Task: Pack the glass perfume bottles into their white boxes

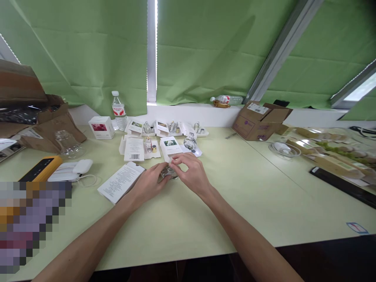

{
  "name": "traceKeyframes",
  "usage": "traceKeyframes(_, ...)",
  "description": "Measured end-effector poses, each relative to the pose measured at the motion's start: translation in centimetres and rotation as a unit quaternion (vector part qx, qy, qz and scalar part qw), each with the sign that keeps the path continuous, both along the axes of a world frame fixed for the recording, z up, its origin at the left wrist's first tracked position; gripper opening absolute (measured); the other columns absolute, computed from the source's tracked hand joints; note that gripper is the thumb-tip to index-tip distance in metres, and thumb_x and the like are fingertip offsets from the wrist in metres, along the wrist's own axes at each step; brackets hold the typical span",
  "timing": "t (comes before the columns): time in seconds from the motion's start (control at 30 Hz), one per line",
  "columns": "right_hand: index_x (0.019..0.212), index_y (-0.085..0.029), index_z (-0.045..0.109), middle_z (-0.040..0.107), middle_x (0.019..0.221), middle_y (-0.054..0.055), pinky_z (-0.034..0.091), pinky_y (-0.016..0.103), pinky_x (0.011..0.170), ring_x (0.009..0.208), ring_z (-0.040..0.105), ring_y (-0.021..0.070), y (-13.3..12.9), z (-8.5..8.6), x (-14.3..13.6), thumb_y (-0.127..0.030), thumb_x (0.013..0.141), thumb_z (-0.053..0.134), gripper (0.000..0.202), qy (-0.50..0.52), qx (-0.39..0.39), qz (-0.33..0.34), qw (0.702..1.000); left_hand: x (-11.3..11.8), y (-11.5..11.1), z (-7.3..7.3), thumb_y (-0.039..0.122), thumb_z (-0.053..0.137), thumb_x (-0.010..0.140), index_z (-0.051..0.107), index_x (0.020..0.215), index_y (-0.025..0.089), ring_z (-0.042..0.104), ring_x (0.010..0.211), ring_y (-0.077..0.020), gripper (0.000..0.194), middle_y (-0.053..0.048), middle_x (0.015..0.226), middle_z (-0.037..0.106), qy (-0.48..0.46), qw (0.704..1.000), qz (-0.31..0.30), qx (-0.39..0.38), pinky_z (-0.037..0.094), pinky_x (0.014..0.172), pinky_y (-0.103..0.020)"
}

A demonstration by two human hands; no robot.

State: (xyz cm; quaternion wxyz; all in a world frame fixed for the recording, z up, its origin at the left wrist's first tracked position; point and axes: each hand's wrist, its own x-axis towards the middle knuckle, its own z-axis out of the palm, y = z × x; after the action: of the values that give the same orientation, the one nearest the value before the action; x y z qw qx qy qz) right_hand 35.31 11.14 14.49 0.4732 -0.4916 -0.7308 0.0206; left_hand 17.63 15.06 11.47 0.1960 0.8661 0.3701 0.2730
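A small clear glass bottle [169, 171] lies between my two hands over the table, partly covered by fingers. My left hand [151, 181] is closed around its left side. The thumb and forefinger of my right hand [190, 172] pinch at its top end; what they grip there is too small to make out. Left of my hands lies a white printed box [122, 181]. Just beyond them are a white box with a flower picture [171, 145], a round faceted glass bottle [190, 144] and a small pink-tinted bottle [148, 145] beside a barcoded box [134, 149].
Several opened boxes with bottles line the wall. A water bottle [118, 111] stands by a white box [101, 128]. Chargers [69, 171] and a paper bag [53, 131] lie left; a cardboard box [258, 120], a coiled cable [283, 149] and a black bar [343, 186] lie right.
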Motion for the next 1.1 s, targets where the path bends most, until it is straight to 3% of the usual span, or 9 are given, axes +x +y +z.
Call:
traceKeyframes(0.53, 0.074, -0.022, 0.061, 0.069, 0.084, 0.002, 0.049, 0.033, 0.078, 0.084, 0.064, 0.0185, 0.23, 0.27, -0.05, -0.01, 0.084, 0.06, 0.015, 0.023, -0.007, 0.027, 0.999, 0.02, -0.05, 0.05, 0.036, 0.05, 0.091, 0.053, 0.12, 0.025, 0.064, 0.086, -0.023, 0.032, -0.007, 0.108, 0.066, -0.005, 1.0, -0.002, -0.008, 0.048, 0.069, -0.031)
traceKeyframes(0.8, 0.073, -0.02, 0.057, 0.063, 0.079, 0.004, 0.047, 0.031, 0.072, 0.082, 0.058, 0.0193, 0.04, 0.05, -0.61, -0.012, 0.086, 0.056, 0.015, -0.032, 0.005, -0.025, 0.999, 0.11, -0.09, 0.04, 0.035, 0.049, 0.092, 0.054, 0.119, 0.024, 0.063, 0.083, -0.0218, 0.03, -0.007, 0.105, 0.066, -0.013, 1.0, -0.002, -0.008, 0.047, 0.067, -0.03)
traceKeyframes(1.1, 0.072, -0.021, 0.054, 0.064, 0.079, 0.002, 0.045, 0.03, 0.073, 0.083, 0.057, 0.0192, 0.24, -0.23, -0.58, -0.014, 0.085, 0.059, 0.015, -0.021, 0.002, -0.033, 0.999, 0.08, -0.04, 0.08, 0.035, 0.048, 0.092, 0.054, 0.119, 0.024, 0.063, 0.084, -0.0214, 0.03, -0.007, 0.106, 0.066, -0.007, 1.0, -0.004, -0.008, 0.046, 0.066, -0.03)
